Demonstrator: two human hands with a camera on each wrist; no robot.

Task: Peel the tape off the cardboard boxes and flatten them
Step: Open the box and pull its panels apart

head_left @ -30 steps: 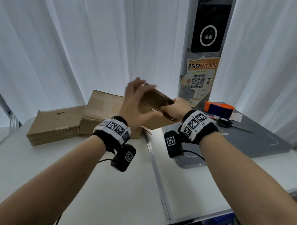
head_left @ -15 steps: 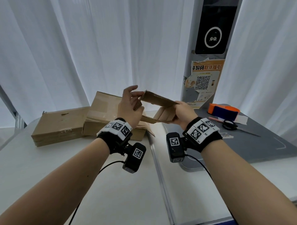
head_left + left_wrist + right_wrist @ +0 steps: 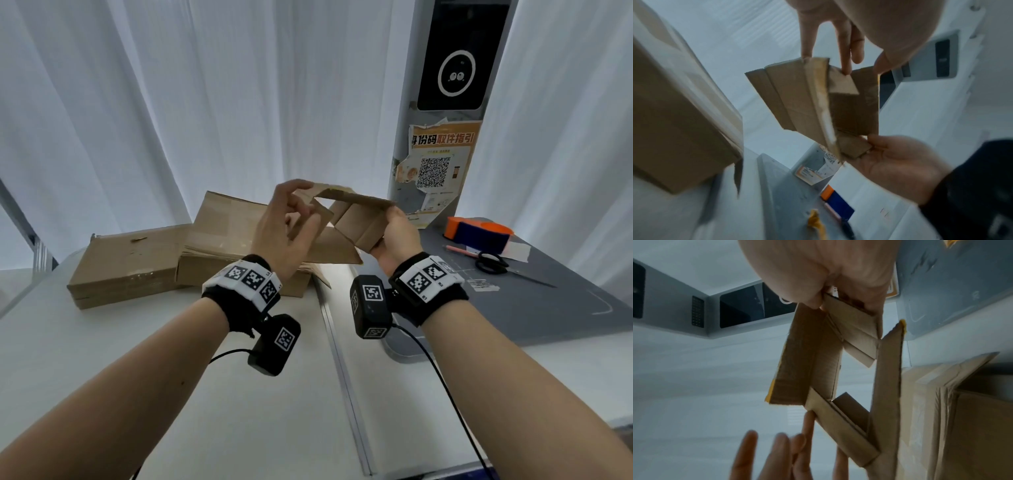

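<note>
1. The white tabletop (image 3: pixel 212 394) carries two flattened stacks of cardboard (image 3: pixel 137 260) at the back left and a grey mat (image 3: pixel 565 308) at the right, with scissors (image 3: pixel 493 263) and an orange and blue tape dispenser (image 3: pixel 479 233) on the mat.
2. Both forearms reach forward and up, holding a small cardboard box (image 3: pixel 352 219) in the air above the stacks, its flaps open.
3. The right hand (image 3: pixel 397 236) has a closed grip on the box's right end, thumb on one side and fingers on the other.
4. The left hand (image 3: pixel 284 233) is spread, fingers straight; its fingertips (image 3: pixel 807 53) touch the flaps at the box's left end without closing round them.
</note>
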